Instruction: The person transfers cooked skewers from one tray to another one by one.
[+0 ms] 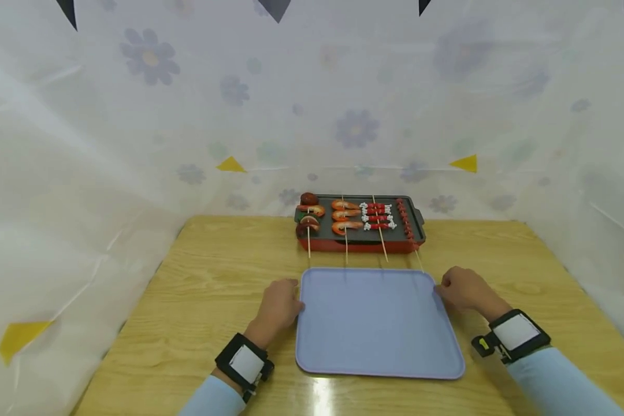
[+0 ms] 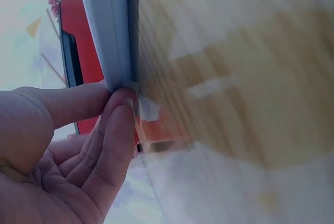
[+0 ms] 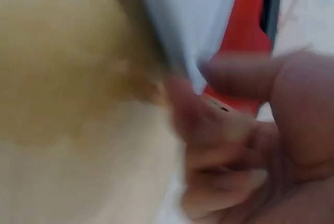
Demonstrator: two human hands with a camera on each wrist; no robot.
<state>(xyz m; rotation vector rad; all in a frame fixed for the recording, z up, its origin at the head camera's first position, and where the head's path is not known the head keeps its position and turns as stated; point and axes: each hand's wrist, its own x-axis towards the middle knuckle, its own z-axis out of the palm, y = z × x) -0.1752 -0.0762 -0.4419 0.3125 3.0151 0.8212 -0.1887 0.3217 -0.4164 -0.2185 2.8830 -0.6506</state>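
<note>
A pale blue-lilac rectangular tray [image 1: 377, 323] lies in front of me in the head view, with nothing on it. My left hand [image 1: 279, 304] pinches its left rim between thumb and fingers, as the left wrist view shows at the tray edge [image 2: 112, 31]. On the opposite side my right hand [image 1: 465, 289] pinches the right rim near the far corner; the right wrist view of this hand [image 3: 235, 130] is blurred. Just beyond the tray stands a red and black grill [image 1: 361, 245] bearing several skewers of food, among them shrimp [image 1: 346, 214].
Bare skewer sticks [image 1: 383, 245] jut from the grill's near side toward the tray. On the grill's right lies a skewer of small red-brown pieces [image 1: 404, 218]. The wooden table [image 1: 213, 271] reaches back to a flower-printed sheet [image 1: 291, 115] that also rises at both sides.
</note>
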